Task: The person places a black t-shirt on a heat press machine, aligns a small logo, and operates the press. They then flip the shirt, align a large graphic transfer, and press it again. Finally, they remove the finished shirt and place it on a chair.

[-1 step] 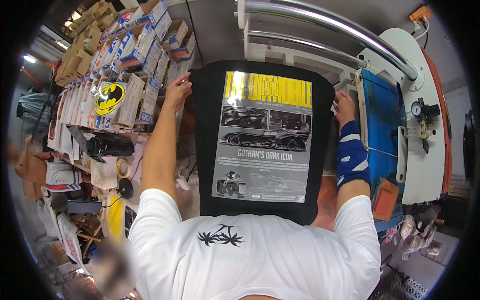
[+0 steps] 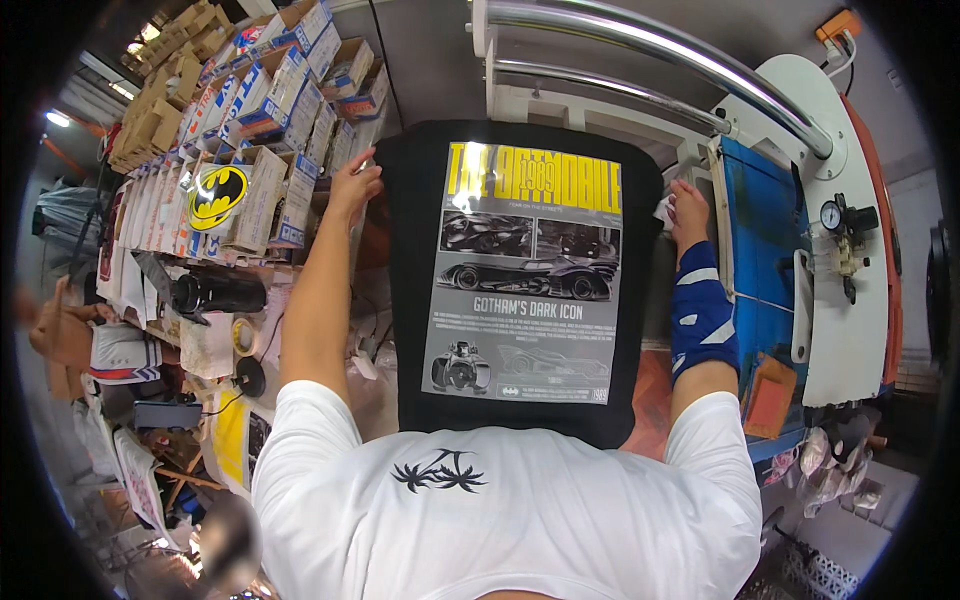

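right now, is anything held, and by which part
The left hand holds the black printed cloth by its upper left corner; whether the right hand holds it cannot be told.

And there's a slight slide to the left: the black fabric and its printed panel have edged over, the person's left hand drifting with them, and the white left sleeve has eased outward too. By the right hand, more of a white scrap now shows! Far left, a co-worker's hand has come up higher, while the blurred round patch at lower left has shrunk.
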The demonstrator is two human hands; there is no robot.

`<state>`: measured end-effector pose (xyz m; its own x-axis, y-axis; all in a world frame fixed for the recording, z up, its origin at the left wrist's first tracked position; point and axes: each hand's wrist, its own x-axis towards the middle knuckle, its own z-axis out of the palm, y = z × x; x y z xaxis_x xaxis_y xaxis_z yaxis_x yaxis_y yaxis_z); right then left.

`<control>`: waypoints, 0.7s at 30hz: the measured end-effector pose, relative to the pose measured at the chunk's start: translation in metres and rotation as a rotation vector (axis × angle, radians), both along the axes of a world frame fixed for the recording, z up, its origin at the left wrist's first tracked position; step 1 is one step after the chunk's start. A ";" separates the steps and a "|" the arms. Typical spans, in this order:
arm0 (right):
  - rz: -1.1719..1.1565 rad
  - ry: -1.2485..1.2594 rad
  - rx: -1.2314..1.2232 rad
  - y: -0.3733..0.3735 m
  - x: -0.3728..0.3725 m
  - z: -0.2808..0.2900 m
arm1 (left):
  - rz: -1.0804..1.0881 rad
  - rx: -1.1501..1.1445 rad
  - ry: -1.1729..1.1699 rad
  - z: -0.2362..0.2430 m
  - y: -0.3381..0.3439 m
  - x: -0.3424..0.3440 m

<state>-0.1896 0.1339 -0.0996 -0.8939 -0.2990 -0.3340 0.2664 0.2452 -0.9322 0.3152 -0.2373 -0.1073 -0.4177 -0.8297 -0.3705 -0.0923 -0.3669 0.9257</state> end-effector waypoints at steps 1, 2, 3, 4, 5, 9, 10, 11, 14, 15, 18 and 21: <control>0.025 0.083 -0.025 0.011 0.002 -0.005 | 0.030 0.023 -0.091 -0.001 0.010 0.000; 0.050 0.167 -0.048 0.024 0.008 -0.011 | -0.007 -0.039 -0.108 -0.009 0.027 0.002; 0.079 0.250 -0.074 0.036 0.015 -0.015 | -0.039 -0.103 -0.125 -0.025 0.046 0.012; 0.105 0.410 0.128 0.042 0.048 -0.005 | -0.062 -0.022 -0.165 -0.041 0.071 0.034; 0.130 0.577 0.330 0.054 0.099 0.012 | -0.084 0.061 -0.196 -0.052 0.101 0.058; 0.201 0.388 0.415 0.171 0.187 -0.038 | -0.118 0.703 0.211 -0.007 0.221 0.080; 0.095 0.005 0.261 0.198 0.202 -0.053 | -0.118 0.633 0.218 -0.020 0.236 0.101; -0.014 -0.380 0.105 0.218 0.213 -0.060 | -0.117 0.564 0.220 -0.045 0.244 0.129; 0.229 -0.536 0.153 0.246 0.226 -0.006 | -0.152 0.428 0.181 -0.058 0.251 0.183; 0.172 -0.613 0.011 0.264 0.219 -0.035 | -0.192 0.395 0.164 -0.051 0.250 0.190; 0.142 -0.640 -0.154 0.278 0.217 -0.072 | -0.157 0.292 0.142 -0.034 0.240 0.206; 0.144 -0.649 -0.087 0.264 0.235 -0.046 | -0.091 0.273 0.038 -0.027 0.235 0.217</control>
